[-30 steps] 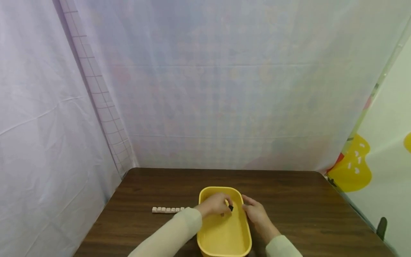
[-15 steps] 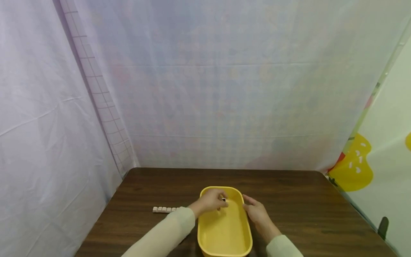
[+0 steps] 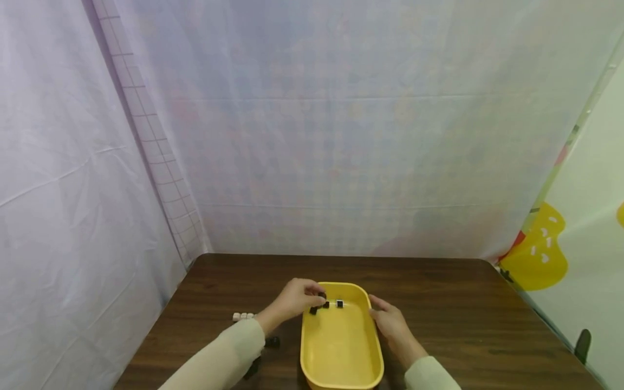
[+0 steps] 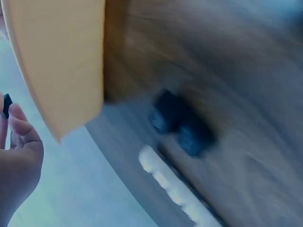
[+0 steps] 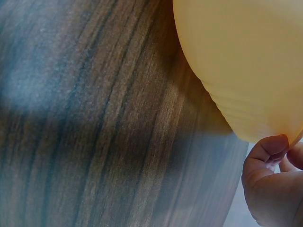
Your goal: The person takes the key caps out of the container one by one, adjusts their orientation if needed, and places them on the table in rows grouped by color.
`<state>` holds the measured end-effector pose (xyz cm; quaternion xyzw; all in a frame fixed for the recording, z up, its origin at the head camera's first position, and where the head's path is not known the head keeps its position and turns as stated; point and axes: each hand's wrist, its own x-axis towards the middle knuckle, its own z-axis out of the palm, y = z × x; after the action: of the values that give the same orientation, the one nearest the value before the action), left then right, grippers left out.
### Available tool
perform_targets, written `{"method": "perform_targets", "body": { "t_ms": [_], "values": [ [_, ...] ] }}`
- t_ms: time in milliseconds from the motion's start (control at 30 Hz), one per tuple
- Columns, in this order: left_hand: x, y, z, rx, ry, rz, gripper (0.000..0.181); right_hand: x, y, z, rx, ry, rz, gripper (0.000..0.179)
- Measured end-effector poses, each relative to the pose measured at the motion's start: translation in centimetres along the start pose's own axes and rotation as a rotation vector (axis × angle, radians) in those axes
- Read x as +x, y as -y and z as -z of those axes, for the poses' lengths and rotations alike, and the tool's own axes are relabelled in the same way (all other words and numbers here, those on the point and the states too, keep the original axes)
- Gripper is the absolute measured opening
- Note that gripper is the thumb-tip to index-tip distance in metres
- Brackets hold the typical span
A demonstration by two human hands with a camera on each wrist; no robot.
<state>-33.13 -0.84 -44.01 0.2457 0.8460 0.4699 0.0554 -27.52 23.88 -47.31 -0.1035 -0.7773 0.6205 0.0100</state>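
A yellow plastic bin stands on the table. My left hand is over its far left rim and pinches a small black keycap between thumb and fingers. Below that hand, inside the bin's far end, lie a black keycap, a second black keycap by the left wall, and a black square with a white edge. At the right rim my right hand holds the bin, its thumb and fingers closed on the edge, as the right wrist view shows.
Left of the bin, a row of white keycaps lies on the brown table, partly hidden by the left sleeve. Dark keycaps sit nearer, blurred in the left wrist view. White curtains hang behind the table.
My left hand has moved left from the bin's middle to its far left rim, uncovering small black pieces in the bin and dark keycaps on the table. The right hand has stayed put.
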Motion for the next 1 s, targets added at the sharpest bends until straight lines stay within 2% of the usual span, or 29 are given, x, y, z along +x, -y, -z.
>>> {"method": "perform_targets", "body": {
  "t_ms": [233, 400, 533, 667, 800, 1000],
  "values": [
    [-3.7, 2.3, 3.5, -0.039, -0.077, 0.023, 0.027, 0.0, 0.0, -0.1, 0.020, -0.014, -0.016, 0.045],
    [-6.7, 4.2, 5.9, -0.003, -0.136, 0.021, 0.026, 0.0, -0.1, -0.1, 0.039, -0.020, -0.030, 0.047],
    [-8.8, 5.9, 7.0, 0.053, -0.114, 0.017, 0.025, -0.1, 0.0, 0.0, 0.020, -0.019, -0.031, 0.046],
    [-10.4, 7.4, 7.3, 0.090, -0.064, 0.019, 0.022, -0.1, 0.0, 0.1, 0.009, -0.026, -0.026, 0.046],
    [-11.2, 8.6, 6.9, 0.117, -0.046, -0.002, 0.018, 0.0, 0.0, 0.1, 0.024, -0.024, -0.024, 0.046],
    [-11.8, 9.5, 6.2, 0.070, -0.011, 0.003, 0.015, -0.1, 0.1, -0.1, 0.026, -0.022, -0.028, 0.046]
  ]
}}
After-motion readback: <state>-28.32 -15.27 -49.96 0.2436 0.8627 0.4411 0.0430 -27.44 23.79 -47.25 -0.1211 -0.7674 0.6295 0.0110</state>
